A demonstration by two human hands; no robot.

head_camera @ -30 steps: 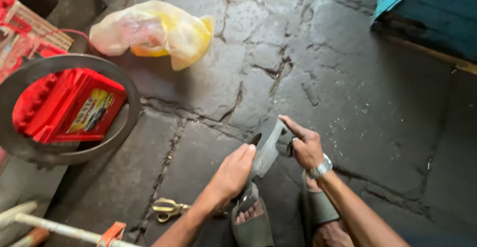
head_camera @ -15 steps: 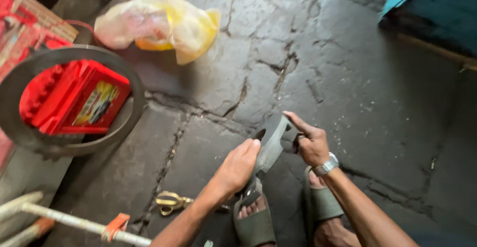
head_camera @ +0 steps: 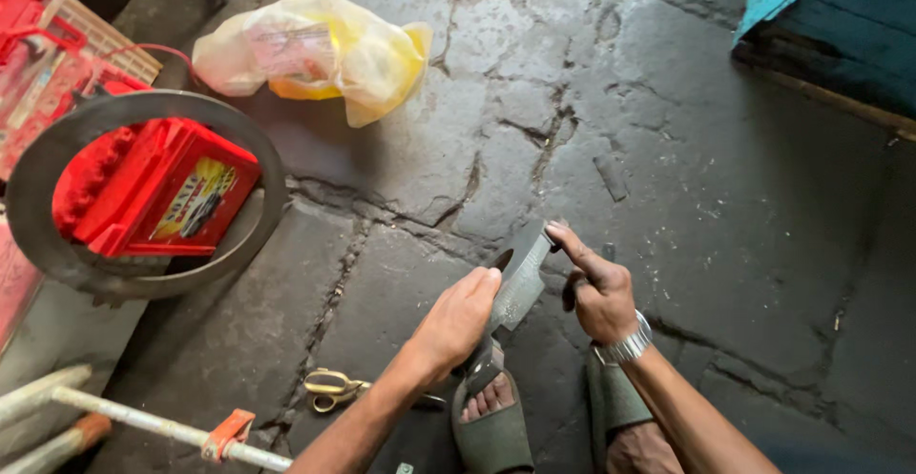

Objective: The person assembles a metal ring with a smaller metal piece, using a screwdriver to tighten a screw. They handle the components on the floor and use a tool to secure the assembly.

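Note:
A grey strip of metal [head_camera: 522, 278] is held upright over the dark stone floor [head_camera: 725, 207], just above my sandalled feet [head_camera: 494, 417]. My left hand [head_camera: 458, 319] grips its lower part from the left. My right hand [head_camera: 596, 288] wears a metal watch, its forefinger stretched along the strip's upper right edge. What lies under my left palm is hidden.
A red box [head_camera: 153, 188] sits inside a large dark metal ring [head_camera: 57, 255] at the left. A yellow and white plastic bag [head_camera: 320, 54] lies at the top. Brass-handled scissors [head_camera: 334, 388] and a pale pipe with an orange clamp [head_camera: 229, 434] lie at the bottom left. A teal crate [head_camera: 840, 26] stands top right.
The view has shifted slightly. Both hands keep hold of the metal strip, and my right forefinger has slid up along its edge.

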